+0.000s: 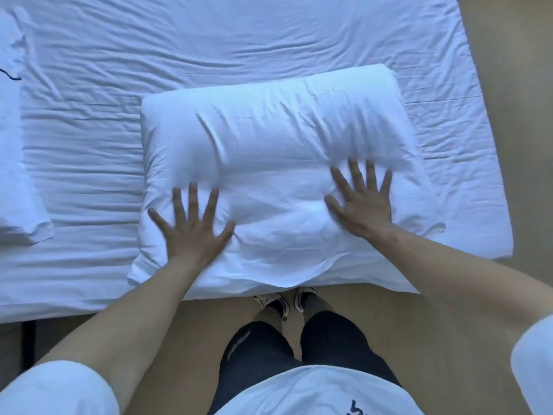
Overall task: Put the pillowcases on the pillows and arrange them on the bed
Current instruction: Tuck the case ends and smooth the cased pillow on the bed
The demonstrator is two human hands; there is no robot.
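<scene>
Directly below the camera, a person is leaning over a bed [269, 40] covered in a wrinkled white sheet, with both bare forearms reaching forward and slightly inward. A white pillow [269, 139], already inside its white pillowcase, is lying crosswise near the bed's near edge, its loose open end hanging a little over that edge. The left hand [191, 226] is pressing flat on the pillow's near left part, palm down, fingers straight and spread wide, gripping nothing. The right hand [363, 202] is pressing flat on the near right part in the same way, fingers fanned apart and thumb pointing inward, holding nothing. The cloth is dimpling around both palms. A second white pillow [18, 175] is lying at the far left edge of the view, well apart from the hands. Dark trousers and sneakers [284, 301] are showing beside the bed on a tan floor [523, 145].
</scene>
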